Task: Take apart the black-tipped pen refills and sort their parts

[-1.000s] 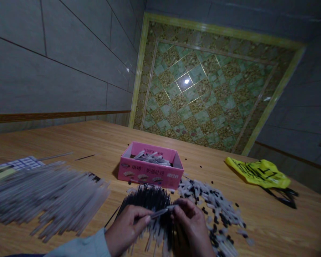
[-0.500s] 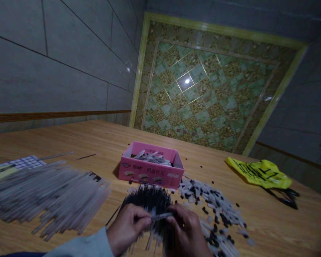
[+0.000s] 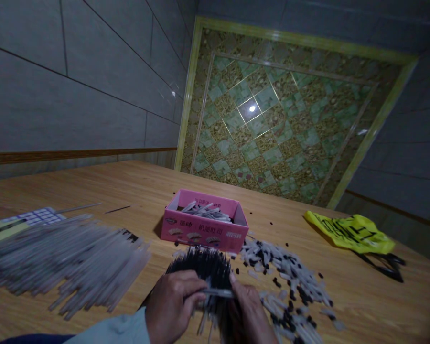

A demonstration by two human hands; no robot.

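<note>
My left hand (image 3: 175,303) is closed, thumb and forefinger pinching one end of a thin grey tube (image 3: 218,292). At the tube's other end, my right hand (image 3: 252,310) grips it too, its thumb side pointing up and its other fingers partly hidden. The tube lies almost level between the hands. Behind and under it is a dense pile of thin black-tipped sticks (image 3: 202,263), its near part covered by my hands. Just beyond stands an open pink box (image 3: 200,231) with several grey-white tubes (image 3: 208,211) in it.
Many long translucent tubes (image 3: 75,263) lie at left, beside a checked cloth or paper (image 3: 45,216). Small white and black pieces (image 3: 283,265) are scattered at right. Farther right lies a yellow bag (image 3: 351,231) with black lettering. All rest on a wooden table (image 3: 129,179).
My right hand has shifted its hold, its fingers now straighter and raised at the tube's end. My left hand keeps its pinch. The view has moved slightly.
</note>
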